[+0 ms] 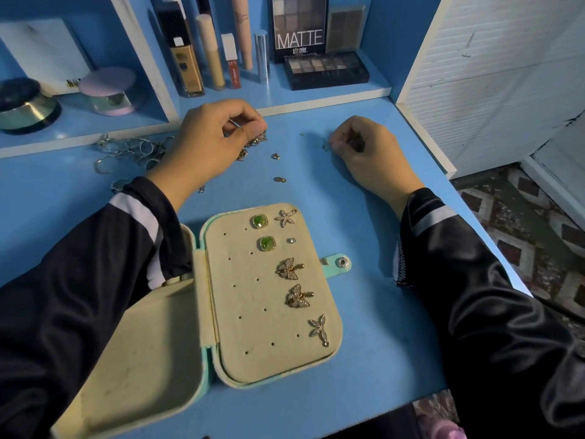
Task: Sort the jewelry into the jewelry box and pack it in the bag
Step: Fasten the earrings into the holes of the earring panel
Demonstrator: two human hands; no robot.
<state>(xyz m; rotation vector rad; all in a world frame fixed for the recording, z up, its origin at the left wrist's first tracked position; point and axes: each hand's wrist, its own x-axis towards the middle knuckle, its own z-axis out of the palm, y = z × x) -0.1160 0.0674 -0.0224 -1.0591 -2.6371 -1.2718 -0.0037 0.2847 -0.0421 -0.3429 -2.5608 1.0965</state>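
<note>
Jewelry box (250, 299) lies open on the blue desk (376, 327), nearer the person than both hands, between the sleeves. Its beige peg panel carries green studs (260, 221), butterfly earrings (288, 269) and flower earrings (286, 217). Beyond it the left hand (209, 144) pinches at a heap of gold earrings (254, 141). The right hand (361, 150), well apart, curls over a tiny piece (325, 146); whether it grips, I cannot tell. Loose studs (275, 156) lie between the hands, silver rings (129, 150) left of the left hand, cosmetics (299, 26) beyond.

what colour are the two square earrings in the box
The earrings are green with gold-toned rims, seen in the head view.
</note>
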